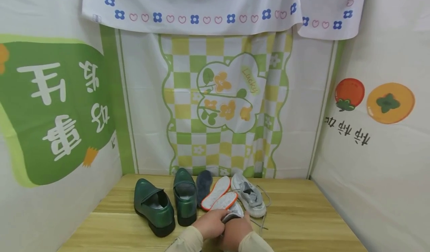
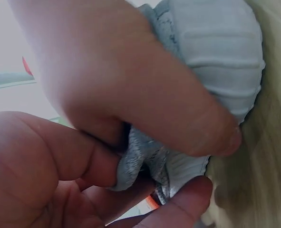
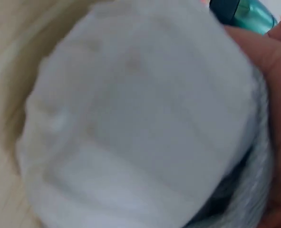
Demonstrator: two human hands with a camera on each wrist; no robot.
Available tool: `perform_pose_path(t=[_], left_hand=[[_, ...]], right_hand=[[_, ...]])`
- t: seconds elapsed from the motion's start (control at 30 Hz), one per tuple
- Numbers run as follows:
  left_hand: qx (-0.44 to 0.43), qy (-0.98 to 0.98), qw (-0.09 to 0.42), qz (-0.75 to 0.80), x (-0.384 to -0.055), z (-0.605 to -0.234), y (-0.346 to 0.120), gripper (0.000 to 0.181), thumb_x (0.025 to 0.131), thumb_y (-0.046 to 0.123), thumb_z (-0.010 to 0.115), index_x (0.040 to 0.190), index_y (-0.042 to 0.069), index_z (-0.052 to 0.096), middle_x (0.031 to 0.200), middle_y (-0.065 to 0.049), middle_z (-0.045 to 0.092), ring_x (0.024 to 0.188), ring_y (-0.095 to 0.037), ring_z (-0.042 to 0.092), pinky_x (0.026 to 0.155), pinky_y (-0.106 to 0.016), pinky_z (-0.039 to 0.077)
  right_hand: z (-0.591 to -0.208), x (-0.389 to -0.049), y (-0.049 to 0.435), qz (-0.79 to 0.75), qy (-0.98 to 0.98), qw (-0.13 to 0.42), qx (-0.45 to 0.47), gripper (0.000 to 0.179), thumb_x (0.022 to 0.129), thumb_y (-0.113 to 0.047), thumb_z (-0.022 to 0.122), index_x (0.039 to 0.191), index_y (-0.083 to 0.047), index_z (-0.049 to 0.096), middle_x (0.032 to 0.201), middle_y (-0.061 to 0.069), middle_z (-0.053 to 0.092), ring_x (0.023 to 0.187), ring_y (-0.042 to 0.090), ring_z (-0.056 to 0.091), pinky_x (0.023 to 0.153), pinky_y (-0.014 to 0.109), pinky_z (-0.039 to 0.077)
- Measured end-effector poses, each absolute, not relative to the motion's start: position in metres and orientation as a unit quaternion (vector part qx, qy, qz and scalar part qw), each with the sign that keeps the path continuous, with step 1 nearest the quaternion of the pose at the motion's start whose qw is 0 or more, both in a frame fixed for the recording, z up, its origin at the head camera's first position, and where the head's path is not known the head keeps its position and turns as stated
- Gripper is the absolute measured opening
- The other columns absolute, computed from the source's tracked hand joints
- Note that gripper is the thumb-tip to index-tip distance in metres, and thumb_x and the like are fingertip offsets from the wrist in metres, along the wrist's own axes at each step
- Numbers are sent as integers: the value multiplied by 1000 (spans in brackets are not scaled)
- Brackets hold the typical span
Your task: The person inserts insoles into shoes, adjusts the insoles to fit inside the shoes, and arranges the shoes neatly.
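Observation:
Low at the front of the table, my left hand (image 1: 211,223) and right hand (image 1: 237,229) come together on a grey and white sneaker (image 1: 237,209). Fingers pinch its soft grey fabric at the opening in the left wrist view, beside the ribbed white rubber (image 2: 221,52). Close up in the right wrist view, the sneaker's white rubber (image 3: 126,114) fills most of the picture, with my right hand (image 3: 279,90) gripping the grey collar. Much of the shoe is hidden by the hands. Its mate, another grey sneaker (image 1: 249,196) with loose laces, lies just beyond, toe pointing away.
Two white insoles with orange edges (image 1: 218,192) overlap left of the far sneaker. Beside them lies a dark insole (image 1: 203,186). Two green loafers (image 1: 161,214) stand at the left, toes away. Patterned cloth (image 1: 225,106) hangs behind the wooden table (image 1: 302,214).

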State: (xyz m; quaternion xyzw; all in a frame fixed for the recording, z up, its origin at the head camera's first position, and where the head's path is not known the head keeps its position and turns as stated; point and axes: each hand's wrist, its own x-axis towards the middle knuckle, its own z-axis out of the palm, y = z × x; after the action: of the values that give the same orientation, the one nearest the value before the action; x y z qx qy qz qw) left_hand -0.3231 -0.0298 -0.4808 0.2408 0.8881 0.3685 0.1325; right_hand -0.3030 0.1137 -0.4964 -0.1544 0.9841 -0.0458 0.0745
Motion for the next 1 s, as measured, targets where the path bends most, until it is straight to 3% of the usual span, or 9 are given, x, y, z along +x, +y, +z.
perform_pose_path(t=[0.13, 0.23, 0.5, 0.67, 1.0], left_hand=[[242, 877, 147, 387, -322, -481, -33, 50, 88, -6, 61, 128, 21, 74, 128, -4, 74, 125, -36, 67, 103, -60, 53], [245, 874, 154, 391, -321, -482, -33, 50, 89, -7, 61, 128, 20, 74, 127, -4, 74, 124, -35, 68, 104, -59, 53], [249, 893, 141, 348, -321, -477, -31, 54, 91, 0, 60, 139, 20, 70, 139, -5, 71, 135, -34, 63, 110, -55, 51], [235, 892, 158, 351, -322, -475, -32, 57, 93, -2, 56, 146, 19, 65, 146, -8, 67, 140, -38, 59, 115, -60, 46], [254, 896, 153, 331, -324, -478, -28, 59, 92, -1, 55, 149, 16, 62, 150, -8, 64, 144, -37, 56, 118, -57, 45]], right_hand=[[-503, -296, 113, -48, 985, -18, -162, 51, 87, -55, 75, 115, -12, 81, 114, -2, 80, 122, 24, 70, 118, 73, 32], [-506, -293, 115, -49, 984, -38, -169, 49, 84, -54, 79, 107, -11, 82, 105, 0, 81, 114, 25, 73, 116, 73, 34], [-500, -306, 113, -52, 985, 76, -147, 58, 86, -55, 75, 133, -21, 75, 139, -10, 71, 141, 23, 59, 120, 77, 25], [-490, -309, 111, -46, 981, 121, -146, 54, 90, -56, 70, 135, -27, 74, 141, -15, 69, 145, 22, 55, 121, 76, 22], [-484, -309, 117, -56, 975, 165, -141, 56, 90, -59, 70, 138, -31, 71, 147, -18, 64, 148, 20, 51, 124, 74, 20]])
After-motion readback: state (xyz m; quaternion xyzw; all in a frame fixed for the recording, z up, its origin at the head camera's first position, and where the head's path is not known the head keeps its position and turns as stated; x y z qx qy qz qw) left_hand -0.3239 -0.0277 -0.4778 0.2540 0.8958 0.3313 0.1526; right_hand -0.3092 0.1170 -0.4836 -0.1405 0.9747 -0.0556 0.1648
